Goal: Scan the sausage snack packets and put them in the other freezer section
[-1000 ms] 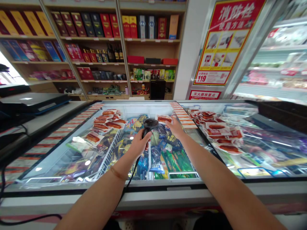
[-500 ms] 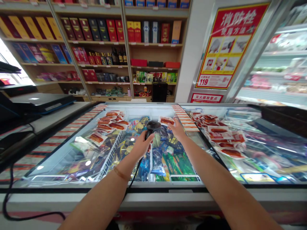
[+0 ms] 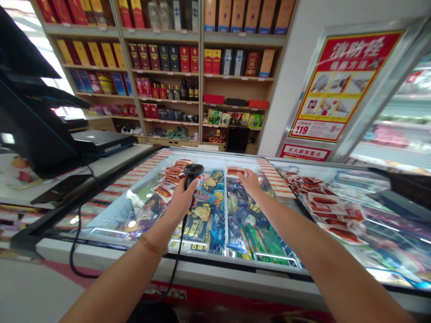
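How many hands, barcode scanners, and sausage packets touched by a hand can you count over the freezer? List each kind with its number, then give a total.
2 hands: left hand, right hand
1 barcode scanner, gripped in the left hand
1 sausage packet, at the right hand's fingertips
Total: 4

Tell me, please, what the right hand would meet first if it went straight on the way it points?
Probably the red sausage pack at the fingertips of the right hand; depth is unclear.
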Demonstrator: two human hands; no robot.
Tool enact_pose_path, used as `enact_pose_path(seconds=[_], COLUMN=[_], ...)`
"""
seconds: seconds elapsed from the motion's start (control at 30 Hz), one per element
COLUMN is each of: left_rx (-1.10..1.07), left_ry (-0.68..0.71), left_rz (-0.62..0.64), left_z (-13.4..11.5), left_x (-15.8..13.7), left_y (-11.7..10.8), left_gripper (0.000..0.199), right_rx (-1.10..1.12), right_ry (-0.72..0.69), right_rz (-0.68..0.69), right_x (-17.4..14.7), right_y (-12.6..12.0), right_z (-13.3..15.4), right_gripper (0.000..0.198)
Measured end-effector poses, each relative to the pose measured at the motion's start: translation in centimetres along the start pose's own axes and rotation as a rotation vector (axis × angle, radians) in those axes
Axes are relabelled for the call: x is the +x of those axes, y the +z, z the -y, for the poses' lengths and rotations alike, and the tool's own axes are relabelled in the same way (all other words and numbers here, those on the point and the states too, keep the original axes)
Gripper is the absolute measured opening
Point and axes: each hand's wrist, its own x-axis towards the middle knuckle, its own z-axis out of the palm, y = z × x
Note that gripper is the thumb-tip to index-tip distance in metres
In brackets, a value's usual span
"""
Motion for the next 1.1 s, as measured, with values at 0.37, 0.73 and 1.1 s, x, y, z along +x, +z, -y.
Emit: enact_pose_path(seconds=[0.37,0.73,1.1], left_rx=[0.088,0.016,-0.133], left_ry=[-0.041,-0.092,-0.14], left_rz=[-0.349,-0.283,0.082], left_z=[-0.7,-0.6,1.2], left_x=[-2.2,-2.3,-1.8], left_y=[-15.6,-14.2,2.5], left_gripper=[0.047,0.047,0.05], right_rx=[-0.338,-0.372,-0.65], right_ry=[-0.164,-0.122,-0.19], right_rz=[0.101,-0.012,-0.187], right_x=[2.2,0.7,-0.5], right_y=[20.0,19.6,-4.4], right_z=[10.6,8.6,-0.5], right_gripper=[0.03,0.046,0.037])
